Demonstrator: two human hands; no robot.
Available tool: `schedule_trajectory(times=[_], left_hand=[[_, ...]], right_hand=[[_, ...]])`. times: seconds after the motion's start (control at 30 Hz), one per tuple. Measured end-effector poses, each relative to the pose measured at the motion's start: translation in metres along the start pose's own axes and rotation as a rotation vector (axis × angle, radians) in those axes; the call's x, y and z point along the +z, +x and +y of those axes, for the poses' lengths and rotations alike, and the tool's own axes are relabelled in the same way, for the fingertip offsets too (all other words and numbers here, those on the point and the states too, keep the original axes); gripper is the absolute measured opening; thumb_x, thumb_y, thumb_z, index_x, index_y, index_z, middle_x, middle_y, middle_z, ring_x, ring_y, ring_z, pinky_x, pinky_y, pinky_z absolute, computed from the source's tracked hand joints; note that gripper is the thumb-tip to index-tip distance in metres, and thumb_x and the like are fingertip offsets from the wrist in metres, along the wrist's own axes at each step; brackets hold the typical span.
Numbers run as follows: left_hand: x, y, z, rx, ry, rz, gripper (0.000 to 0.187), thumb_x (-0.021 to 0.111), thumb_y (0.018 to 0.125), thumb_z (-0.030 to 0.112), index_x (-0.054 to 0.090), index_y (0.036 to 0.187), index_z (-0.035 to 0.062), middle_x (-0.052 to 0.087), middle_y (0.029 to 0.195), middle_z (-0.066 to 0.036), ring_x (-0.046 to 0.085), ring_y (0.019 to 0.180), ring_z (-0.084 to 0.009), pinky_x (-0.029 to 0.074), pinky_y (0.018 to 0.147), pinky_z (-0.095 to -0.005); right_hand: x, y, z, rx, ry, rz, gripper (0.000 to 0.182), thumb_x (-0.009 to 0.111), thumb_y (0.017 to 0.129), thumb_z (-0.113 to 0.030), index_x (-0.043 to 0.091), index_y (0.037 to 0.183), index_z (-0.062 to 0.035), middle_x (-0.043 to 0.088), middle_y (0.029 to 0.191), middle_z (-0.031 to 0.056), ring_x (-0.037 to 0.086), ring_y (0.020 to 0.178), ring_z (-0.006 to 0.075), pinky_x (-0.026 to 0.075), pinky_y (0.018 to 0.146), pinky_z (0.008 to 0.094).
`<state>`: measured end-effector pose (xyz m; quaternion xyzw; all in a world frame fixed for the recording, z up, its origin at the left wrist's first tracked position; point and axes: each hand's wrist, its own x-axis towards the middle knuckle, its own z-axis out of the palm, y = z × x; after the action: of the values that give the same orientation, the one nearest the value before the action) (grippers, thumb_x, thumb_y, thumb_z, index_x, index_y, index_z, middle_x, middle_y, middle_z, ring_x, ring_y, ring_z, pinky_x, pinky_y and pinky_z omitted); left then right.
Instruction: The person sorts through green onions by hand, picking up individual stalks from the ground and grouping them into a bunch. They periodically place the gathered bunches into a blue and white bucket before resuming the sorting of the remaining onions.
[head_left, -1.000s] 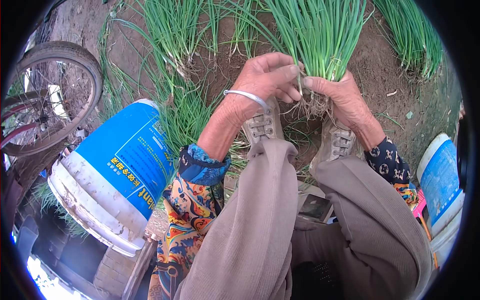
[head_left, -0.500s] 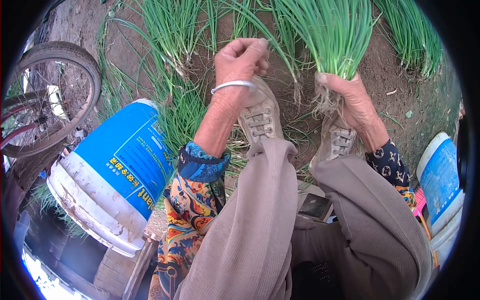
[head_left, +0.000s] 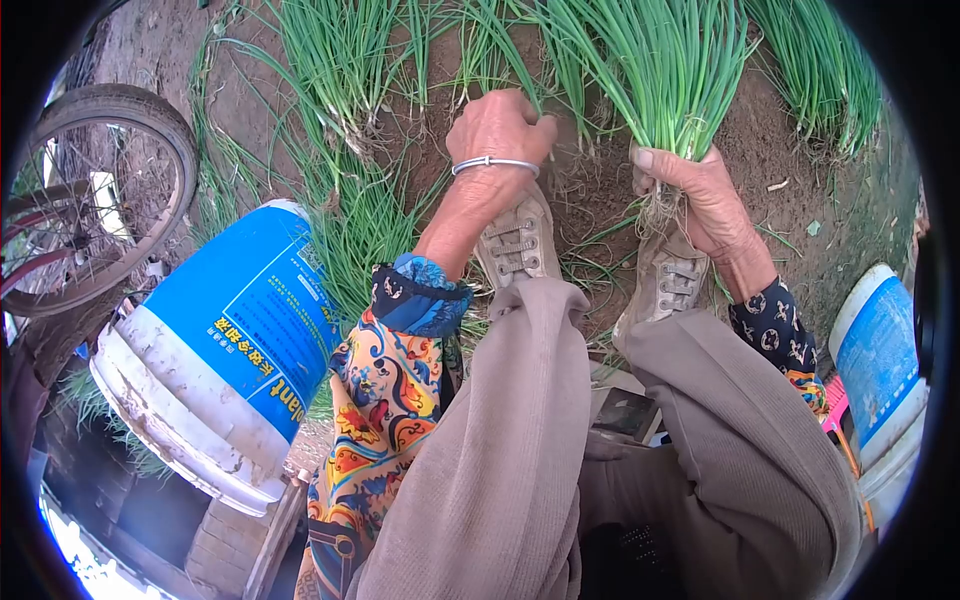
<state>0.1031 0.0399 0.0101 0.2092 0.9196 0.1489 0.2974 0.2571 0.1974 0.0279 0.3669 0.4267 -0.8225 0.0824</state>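
My right hand (head_left: 700,195) is wrapped round the lower stems of a bunch of spring onions (head_left: 675,80), its thumb across them. Their pale roots (head_left: 662,208) hang below the fist, and the green leaves fan away from me. My left hand (head_left: 500,130), wearing a silver bangle (head_left: 493,162), is back-up over the soil beyond my left shoe. Its fingers curl under out of sight, and one green leaf runs up to the thumb side. Whether they grip it is hidden. More spring onions (head_left: 345,70) lie on the ground just past this hand.
A blue and white bucket (head_left: 235,330) stands at left beside a bicycle wheel (head_left: 110,190). Another blue bucket (head_left: 880,350) is at the right edge. Loose spring onions (head_left: 370,220) lie near my left forearm, and another pile (head_left: 825,80) lies at the far right.
My left hand has turned from a raised pinch to back-up and shifted slightly right and down. A loose spring onion's rooted end beside it no longer shows. My right hand keeps its bunch almost still.
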Motion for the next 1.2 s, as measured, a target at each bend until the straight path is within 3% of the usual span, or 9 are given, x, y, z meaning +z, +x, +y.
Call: schedule_trajectory(times=[0.13, 0.17, 0.4, 0.5, 0.63, 0.77, 0.87, 1.03, 1.2], left_hand=[[-0.011, -0.007, -0.007, -0.008, -0.442, 0.032, 0.029, 0.072, 0.074, 0.029, 0.066, 0.076, 0.0010, 0.063, 0.066, -0.004, 0.059, 0.060, -0.0140, 0.050, 0.059, -0.0313], [-0.009, -0.008, -0.008, 0.023, -0.468, 0.030, 0.026, 0.071, 0.076, 0.024, 0.063, 0.079, -0.0003, 0.060, 0.065, -0.002, 0.054, 0.056, -0.0084, 0.046, 0.053, -0.0253], [0.002, -0.029, 0.034, -0.054, -0.921, -0.245, 0.017, 0.067, 0.082, 0.013, 0.059, 0.086, -0.0011, 0.061, 0.064, -0.005, 0.054, 0.050, -0.0069, 0.043, 0.045, -0.0214], [0.007, -0.019, 0.022, -0.059, -0.802, -0.085, 0.025, 0.072, 0.079, 0.020, 0.061, 0.085, -0.0018, 0.063, 0.065, -0.007, 0.059, 0.055, -0.0115, 0.048, 0.050, -0.0266], [0.015, -0.009, 0.014, 0.043, -0.313, 0.048, 0.037, 0.076, 0.074, 0.033, 0.064, 0.078, -0.0019, 0.066, 0.068, -0.011, 0.065, 0.064, -0.0191, 0.052, 0.062, -0.0353], [0.030, 0.005, 0.013, 0.097, -0.146, 0.074, 0.033, 0.077, 0.074, 0.029, 0.064, 0.079, -0.0015, 0.065, 0.068, -0.009, 0.062, 0.062, -0.0178, 0.050, 0.060, -0.0329], [0.024, 0.010, 0.003, 0.040, -0.482, -0.031, 0.029, 0.076, 0.075, 0.026, 0.064, 0.078, -0.0005, 0.063, 0.069, -0.005, 0.059, 0.060, -0.0155, 0.049, 0.057, -0.0319], [-0.006, -0.003, -0.004, -0.141, -1.160, -0.358, 0.021, 0.073, 0.080, 0.011, 0.057, 0.094, 0.0050, 0.058, 0.071, 0.000, 0.052, 0.056, -0.0072, 0.042, 0.051, -0.0197], [-0.002, -0.013, 0.009, -0.165, -1.312, -0.433, 0.019, 0.074, 0.080, 0.012, 0.059, 0.090, 0.0058, 0.060, 0.074, 0.000, 0.050, 0.055, -0.0067, 0.041, 0.050, -0.0197]], right_hand=[[0.004, 0.001, 0.001, -0.030, 0.038, 0.073, 0.026, 0.074, 0.079, -0.015, 0.060, 0.098, -0.0018, 0.061, 0.079, 0.0028, 0.059, 0.069, 0.0099, 0.052, 0.064, 0.0249], [0.006, 0.001, 0.000, -0.022, 0.053, 0.087, 0.027, 0.074, 0.079, -0.015, 0.060, 0.097, -0.0019, 0.061, 0.079, 0.0028, 0.058, 0.069, 0.0101, 0.051, 0.065, 0.0250], [0.025, 0.001, 0.008, -0.064, 0.006, 0.072, 0.029, 0.073, 0.080, -0.011, 0.061, 0.103, 0.0002, 0.065, 0.089, 0.0051, 0.062, 0.075, 0.0099, 0.052, 0.066, 0.0241], [0.018, -0.001, 0.000, 0.012, 0.076, 0.103, 0.027, 0.073, 0.079, -0.009, 0.060, 0.101, -0.0006, 0.064, 0.086, 0.0040, 0.063, 0.068, 0.0103, 0.053, 0.059, 0.0226], [0.014, -0.001, -0.003, 0.017, 0.092, 0.075, 0.027, 0.073, 0.080, -0.009, 0.059, 0.101, -0.0008, 0.062, 0.081, 0.0031, 0.062, 0.068, 0.0102, 0.053, 0.057, 0.0223], [0.011, 0.000, -0.001, 0.003, 0.016, 0.033, 0.027, 0.074, 0.079, -0.010, 0.059, 0.100, -0.0012, 0.062, 0.081, 0.0027, 0.061, 0.068, 0.0100, 0.051, 0.059, 0.0237], [0.008, -0.001, -0.004, -0.035, -0.003, 0.057, 0.028, 0.074, 0.078, -0.012, 0.060, 0.099, -0.0014, 0.062, 0.081, 0.0036, 0.060, 0.069, 0.0102, 0.050, 0.061, 0.0248], [0.008, 0.002, 0.001, -0.064, 0.083, 0.099, 0.027, 0.072, 0.080, -0.014, 0.060, 0.100, -0.0005, 0.063, 0.082, 0.0051, 0.061, 0.073, 0.0116, 0.051, 0.065, 0.0257], [0.023, 0.001, 0.005, -0.028, 0.048, 0.043, 0.030, 0.070, 0.082, -0.014, 0.061, 0.105, 0.0010, 0.066, 0.092, 0.0072, 0.064, 0.083, 0.0130, 0.053, 0.075, 0.0274]])
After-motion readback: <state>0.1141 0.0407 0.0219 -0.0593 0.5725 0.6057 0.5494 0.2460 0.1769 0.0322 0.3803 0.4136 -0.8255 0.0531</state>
